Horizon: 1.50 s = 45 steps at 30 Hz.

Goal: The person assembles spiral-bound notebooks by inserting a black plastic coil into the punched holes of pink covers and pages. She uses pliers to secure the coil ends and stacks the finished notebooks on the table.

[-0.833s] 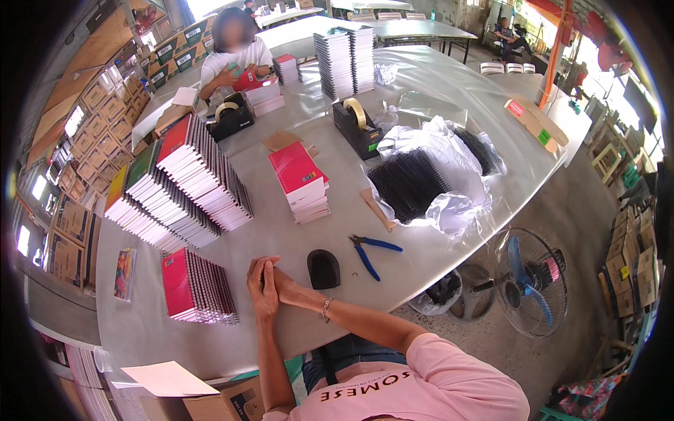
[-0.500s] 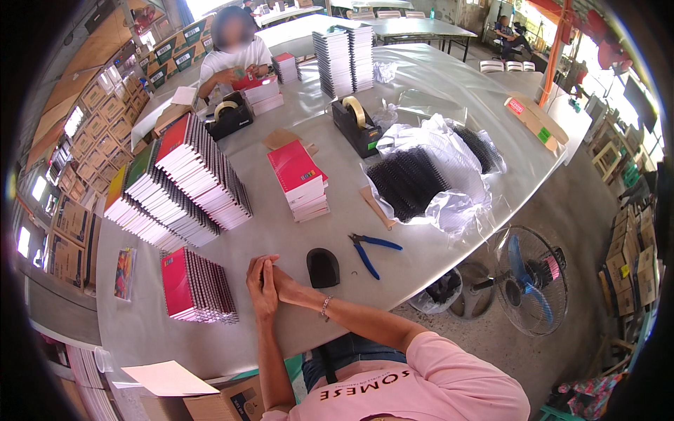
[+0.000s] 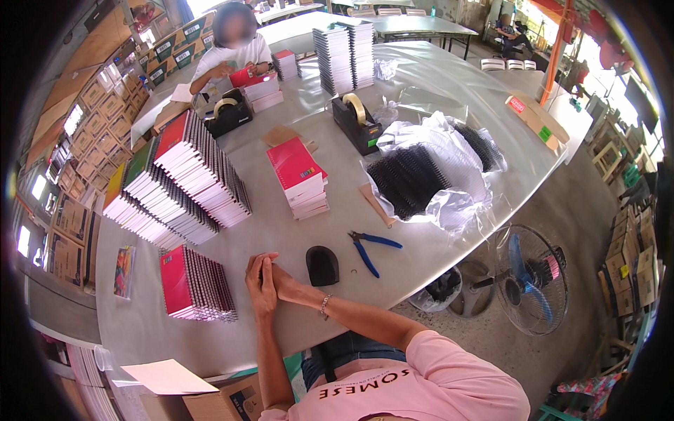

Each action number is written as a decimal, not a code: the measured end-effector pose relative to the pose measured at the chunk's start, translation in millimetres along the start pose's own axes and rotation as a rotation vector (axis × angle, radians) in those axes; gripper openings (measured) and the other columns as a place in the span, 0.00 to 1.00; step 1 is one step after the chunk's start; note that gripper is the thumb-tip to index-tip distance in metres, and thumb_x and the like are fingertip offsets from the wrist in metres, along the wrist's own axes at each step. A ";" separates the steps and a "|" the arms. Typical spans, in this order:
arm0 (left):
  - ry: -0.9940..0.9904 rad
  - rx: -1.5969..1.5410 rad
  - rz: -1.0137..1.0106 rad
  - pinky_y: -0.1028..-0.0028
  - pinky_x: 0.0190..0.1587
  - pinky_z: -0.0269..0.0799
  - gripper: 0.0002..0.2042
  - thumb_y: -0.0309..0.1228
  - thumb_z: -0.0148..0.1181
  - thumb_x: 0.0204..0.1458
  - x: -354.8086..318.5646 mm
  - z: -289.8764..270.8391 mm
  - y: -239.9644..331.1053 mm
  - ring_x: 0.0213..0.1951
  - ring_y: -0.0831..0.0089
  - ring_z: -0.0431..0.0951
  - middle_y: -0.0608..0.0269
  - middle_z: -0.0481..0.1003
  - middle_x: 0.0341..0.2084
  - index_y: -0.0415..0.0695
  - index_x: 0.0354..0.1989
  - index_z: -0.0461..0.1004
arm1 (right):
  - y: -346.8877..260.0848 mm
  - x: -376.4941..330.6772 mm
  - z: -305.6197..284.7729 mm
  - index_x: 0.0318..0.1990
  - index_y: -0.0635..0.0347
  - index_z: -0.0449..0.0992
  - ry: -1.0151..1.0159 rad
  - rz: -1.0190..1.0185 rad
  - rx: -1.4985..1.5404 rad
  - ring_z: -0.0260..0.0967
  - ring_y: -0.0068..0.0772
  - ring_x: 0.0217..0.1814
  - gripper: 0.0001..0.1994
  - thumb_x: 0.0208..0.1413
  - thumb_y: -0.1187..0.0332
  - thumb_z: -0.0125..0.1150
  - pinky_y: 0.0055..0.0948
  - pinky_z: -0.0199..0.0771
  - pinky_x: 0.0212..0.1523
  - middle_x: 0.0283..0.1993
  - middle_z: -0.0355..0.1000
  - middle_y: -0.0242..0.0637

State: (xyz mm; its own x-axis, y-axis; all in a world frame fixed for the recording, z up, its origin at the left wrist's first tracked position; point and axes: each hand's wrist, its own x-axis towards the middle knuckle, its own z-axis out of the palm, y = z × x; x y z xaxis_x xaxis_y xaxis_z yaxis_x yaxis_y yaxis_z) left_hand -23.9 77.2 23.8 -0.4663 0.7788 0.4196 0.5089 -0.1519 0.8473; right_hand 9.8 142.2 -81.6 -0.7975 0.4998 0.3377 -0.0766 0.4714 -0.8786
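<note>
Resting at the near edge of the table (image 3: 295,242), your forearms bring both hands together, clasped, between a black rounded piece (image 3: 323,265) and a stack of red spiral notebooks (image 3: 198,284). Your left hand (image 3: 262,291) has its fingers drawn in narrow, folded against the other hand. Your right hand (image 3: 289,286) lies tucked against it, a bracelet (image 3: 326,303) on the wrist; you hide most of its fingers, so I cannot tell how far they are bent, nor whether anything sits between your palms.

The black rounded piece lies just beside your right hand, on its right, and the red spiral notebooks stand near your left hand, on its left. Past the black piece you have blue-handled cutters (image 3: 366,258), lying with their handles spread apart, and a tiny curved scrap (image 3: 354,271) next to them. Straight ahead of you stands a pile of red booklets (image 3: 298,179). To the right of that pile, black coils (image 3: 407,182) lie in crumpled white wrapping (image 3: 456,161), with a tape dispenser (image 3: 351,133) behind them. Across from you sits a co-worker (image 3: 232,59).
</note>
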 end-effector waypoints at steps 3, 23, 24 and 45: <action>-0.004 0.011 0.009 0.68 0.48 0.70 0.12 0.29 0.50 0.64 -0.2 -1.8 -0.9 0.41 0.62 0.77 0.53 0.77 0.37 0.34 0.39 0.77 | -9.1 3.2 -1.3 0.51 0.65 0.67 -0.010 0.030 -0.103 0.66 0.45 0.51 0.13 0.60 0.70 0.52 0.38 0.67 0.50 0.48 0.69 0.49; -1.089 -1.008 0.437 0.65 0.29 0.68 0.15 0.35 0.52 0.64 28.8 -97.1 279.7 0.30 0.63 0.76 0.63 0.74 0.29 0.41 0.54 0.70 | -52.3 4.1 -22.4 0.38 0.67 0.76 0.049 -0.176 0.122 0.68 0.35 0.36 0.10 0.49 0.87 0.55 0.33 0.70 0.39 0.28 0.68 0.36; -1.055 -1.057 0.356 0.68 0.25 0.65 0.10 0.34 0.54 0.63 25.5 -96.9 290.7 0.26 0.66 0.74 0.61 0.74 0.25 0.40 0.45 0.73 | -56.4 3.5 -25.3 0.37 0.68 0.76 0.057 -0.176 0.119 0.68 0.35 0.35 0.10 0.48 0.87 0.55 0.34 0.70 0.39 0.27 0.68 0.36; -0.897 -1.187 0.030 0.72 0.13 0.51 0.16 0.29 0.57 0.61 -13.1 -101.7 326.5 0.10 0.70 0.64 0.59 0.71 0.11 0.38 0.20 0.76 | -60.2 7.1 -12.9 0.37 0.68 0.76 0.021 -0.217 0.168 0.66 0.33 0.34 0.10 0.48 0.88 0.55 0.32 0.69 0.38 0.26 0.67 0.35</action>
State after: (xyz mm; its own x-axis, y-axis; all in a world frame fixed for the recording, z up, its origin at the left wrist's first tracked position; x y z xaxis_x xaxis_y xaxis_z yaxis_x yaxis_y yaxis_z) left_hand 74.9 -44.5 328.1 0.3480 0.8054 0.4798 -0.5682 -0.2259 0.7913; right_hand 16.4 126.8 -22.0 -0.7392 0.4165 0.5293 -0.3434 0.4430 -0.8282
